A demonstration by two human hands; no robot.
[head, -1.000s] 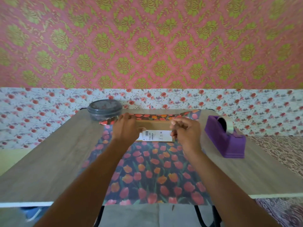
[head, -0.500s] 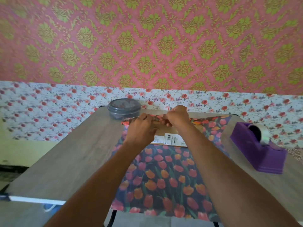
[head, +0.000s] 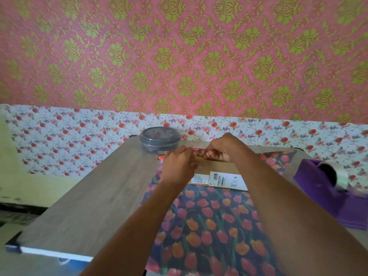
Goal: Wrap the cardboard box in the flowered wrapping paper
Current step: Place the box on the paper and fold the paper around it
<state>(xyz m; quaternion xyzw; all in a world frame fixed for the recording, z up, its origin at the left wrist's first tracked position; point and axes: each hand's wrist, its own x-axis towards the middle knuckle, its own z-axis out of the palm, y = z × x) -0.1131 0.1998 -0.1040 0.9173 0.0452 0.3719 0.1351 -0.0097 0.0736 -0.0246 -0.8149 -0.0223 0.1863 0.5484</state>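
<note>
A flat brown cardboard box [head: 218, 167] with a white barcode label [head: 225, 179] lies toward the far end of a dark sheet of flowered wrapping paper [head: 209, 226] printed with red and orange tulips, spread on a grey wood-grain table [head: 89, 196]. The box's long axis runs left to right, across the person's line of sight, and most of the sheet lies on the near side of it. The far strip of paper is turned up over the box's far long edge, and both hands meet there, toward the left end. The right hand [head: 225, 148] is curled, its fingers pinching that paper edge. The left hand [head: 178, 166] sits just beside it, fingertips at the same edge; its back hides whether they pinch or only press. The rest of that edge runs away to the right, so the right hand looks better placed to work along it. A purple plastic tape dispenser [head: 322, 196] stands on the right, nearer the right hand
</note>
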